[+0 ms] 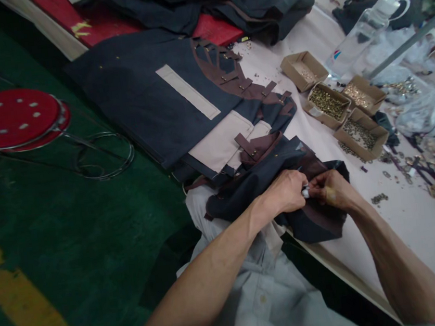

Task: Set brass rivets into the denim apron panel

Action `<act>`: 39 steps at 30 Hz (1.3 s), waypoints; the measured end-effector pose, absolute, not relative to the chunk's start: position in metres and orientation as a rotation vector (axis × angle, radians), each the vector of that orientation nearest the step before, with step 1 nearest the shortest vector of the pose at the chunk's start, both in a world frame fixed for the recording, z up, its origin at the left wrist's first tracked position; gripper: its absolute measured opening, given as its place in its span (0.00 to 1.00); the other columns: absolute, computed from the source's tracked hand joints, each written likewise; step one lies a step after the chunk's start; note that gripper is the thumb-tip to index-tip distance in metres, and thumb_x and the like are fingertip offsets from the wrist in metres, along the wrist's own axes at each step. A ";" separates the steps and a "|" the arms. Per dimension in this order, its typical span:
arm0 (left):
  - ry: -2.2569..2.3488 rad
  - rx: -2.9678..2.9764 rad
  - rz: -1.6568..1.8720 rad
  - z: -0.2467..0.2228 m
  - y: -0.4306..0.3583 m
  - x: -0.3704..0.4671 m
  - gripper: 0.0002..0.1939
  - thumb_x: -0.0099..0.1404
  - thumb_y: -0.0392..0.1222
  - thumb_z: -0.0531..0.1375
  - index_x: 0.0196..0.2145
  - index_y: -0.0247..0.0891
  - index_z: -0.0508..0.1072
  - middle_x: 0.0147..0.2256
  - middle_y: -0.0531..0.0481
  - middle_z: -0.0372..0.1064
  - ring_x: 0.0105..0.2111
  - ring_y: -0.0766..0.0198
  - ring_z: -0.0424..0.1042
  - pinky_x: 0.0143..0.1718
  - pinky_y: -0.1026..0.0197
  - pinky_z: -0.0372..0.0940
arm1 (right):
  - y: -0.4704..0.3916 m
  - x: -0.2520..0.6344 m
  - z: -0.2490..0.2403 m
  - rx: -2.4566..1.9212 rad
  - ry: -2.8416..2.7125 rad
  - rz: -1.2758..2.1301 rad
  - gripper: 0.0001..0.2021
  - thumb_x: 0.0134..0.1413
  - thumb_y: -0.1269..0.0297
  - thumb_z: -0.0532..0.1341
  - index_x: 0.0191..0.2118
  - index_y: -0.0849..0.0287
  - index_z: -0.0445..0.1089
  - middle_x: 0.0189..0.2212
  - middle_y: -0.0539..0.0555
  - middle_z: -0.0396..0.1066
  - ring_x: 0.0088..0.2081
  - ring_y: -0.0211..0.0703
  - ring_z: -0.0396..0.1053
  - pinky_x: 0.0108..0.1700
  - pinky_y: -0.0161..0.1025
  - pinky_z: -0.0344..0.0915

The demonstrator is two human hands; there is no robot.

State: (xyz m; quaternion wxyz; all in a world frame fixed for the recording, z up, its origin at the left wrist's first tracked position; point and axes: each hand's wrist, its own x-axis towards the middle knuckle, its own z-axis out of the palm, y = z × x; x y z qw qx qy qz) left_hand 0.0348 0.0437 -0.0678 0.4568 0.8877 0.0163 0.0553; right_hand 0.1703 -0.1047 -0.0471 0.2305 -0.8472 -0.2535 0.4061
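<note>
At the table's near edge, a dark navy fabric piece with brown trim (319, 230) lies bunched over my lap and the tabletop. My left hand (289, 190) is closed on this fabric, fingers curled toward the right. Close beside it, my right hand (334, 190) is closed in a pinch, its fingertips meeting the left ones over the brown trim. A small whitish bit shows between the hands; what the right fingers pinch is too small to make out. Just beyond lies a stack of navy fabric panels (135, 99) with beige patches and brown straps.
Small cardboard boxes of metal fittings (328, 102) stand on the pale-covered table (410, 235), with loose fittings around them. Behind them are a clear bottle (364, 36) and plastic bags (424, 118). A red round stool (12, 118) stands on the green floor at left.
</note>
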 end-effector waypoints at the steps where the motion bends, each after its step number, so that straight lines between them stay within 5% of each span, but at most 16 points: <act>1: 0.039 2.181 0.151 -0.069 0.043 0.035 0.10 0.51 0.29 0.56 0.30 0.35 0.75 0.28 0.44 0.75 0.29 0.59 0.72 0.31 0.60 0.61 | -0.104 0.172 -0.049 -2.336 -0.681 1.122 0.15 0.40 0.56 0.71 0.28 0.64 0.75 0.17 0.50 0.67 0.17 0.35 0.60 0.18 0.32 0.55; 7: 0.063 2.170 0.186 -0.075 0.040 0.035 0.10 0.53 0.28 0.57 0.34 0.34 0.74 0.34 0.43 0.73 0.33 0.60 0.71 0.36 0.61 0.65 | -0.102 0.183 -0.062 -2.420 -0.635 1.135 0.08 0.39 0.64 0.68 0.27 0.62 0.73 0.16 0.49 0.67 0.16 0.36 0.62 0.17 0.31 0.55; 11: 0.004 2.262 0.222 -0.067 0.031 0.020 0.19 0.57 0.27 0.55 0.46 0.33 0.73 0.41 0.42 0.72 0.41 0.57 0.73 0.46 0.59 0.68 | -0.104 0.181 -0.059 -2.439 -0.662 1.103 0.04 0.39 0.68 0.63 0.26 0.61 0.72 0.14 0.48 0.65 0.15 0.38 0.62 0.16 0.32 0.53; 15: -0.064 2.568 0.421 -0.050 0.010 -0.009 0.28 0.64 0.28 0.53 0.62 0.31 0.61 0.55 0.34 0.67 0.52 0.51 0.71 0.58 0.50 0.66 | -0.113 0.171 -0.056 -2.363 -0.805 0.982 0.03 0.39 0.70 0.60 0.25 0.60 0.69 0.15 0.50 0.67 0.17 0.41 0.65 0.18 0.33 0.57; 19: 0.060 2.703 0.542 -0.035 -0.003 -0.029 0.33 0.64 0.29 0.53 0.67 0.27 0.53 0.57 0.30 0.64 0.59 0.46 0.67 0.62 0.48 0.63 | -0.132 0.154 -0.060 -2.378 -0.997 0.651 0.01 0.41 0.69 0.60 0.26 0.58 0.69 0.21 0.53 0.72 0.24 0.45 0.70 0.25 0.36 0.60; 23: 0.105 2.709 0.545 -0.031 0.000 -0.044 0.37 0.59 0.27 0.55 0.66 0.25 0.54 0.60 0.30 0.63 0.60 0.49 0.67 0.61 0.53 0.65 | -0.162 0.123 -0.046 -2.388 -1.126 0.262 0.05 0.49 0.62 0.63 0.29 0.57 0.71 0.26 0.54 0.72 0.28 0.47 0.69 0.30 0.40 0.61; 26: -0.016 2.812 0.743 -0.038 -0.003 -0.064 0.30 0.63 0.30 0.54 0.63 0.23 0.60 0.59 0.30 0.66 0.59 0.49 0.68 0.59 0.53 0.69 | -0.183 0.109 -0.025 -2.295 -1.120 -0.150 0.07 0.53 0.58 0.64 0.34 0.55 0.69 0.30 0.54 0.70 0.31 0.48 0.68 0.34 0.42 0.63; 29: -0.186 2.897 0.980 -0.047 -0.015 -0.084 0.22 0.67 0.33 0.57 0.59 0.29 0.69 0.51 0.35 0.74 0.50 0.52 0.76 0.52 0.53 0.74 | -0.191 0.118 -0.016 -2.259 -1.089 -0.468 0.16 0.49 0.58 0.66 0.43 0.56 0.70 0.41 0.61 0.71 0.45 0.59 0.68 0.46 0.50 0.65; 33: -0.090 2.858 1.122 -0.039 -0.032 -0.094 0.17 0.66 0.34 0.61 0.52 0.33 0.73 0.42 0.39 0.78 0.40 0.55 0.79 0.42 0.56 0.77 | -0.188 0.144 -0.027 -2.100 -1.381 -0.206 0.22 0.45 0.63 0.62 0.50 0.55 0.72 0.49 0.60 0.71 0.52 0.59 0.68 0.52 0.53 0.65; 39: 0.542 2.596 1.119 0.003 -0.024 -0.096 0.26 0.68 0.35 0.57 0.63 0.31 0.60 0.45 0.38 0.76 0.42 0.58 0.79 0.44 0.59 0.75 | -0.166 0.161 -0.002 -2.141 -1.310 -0.110 0.14 0.47 0.69 0.58 0.40 0.55 0.77 0.35 0.53 0.77 0.36 0.48 0.72 0.38 0.41 0.65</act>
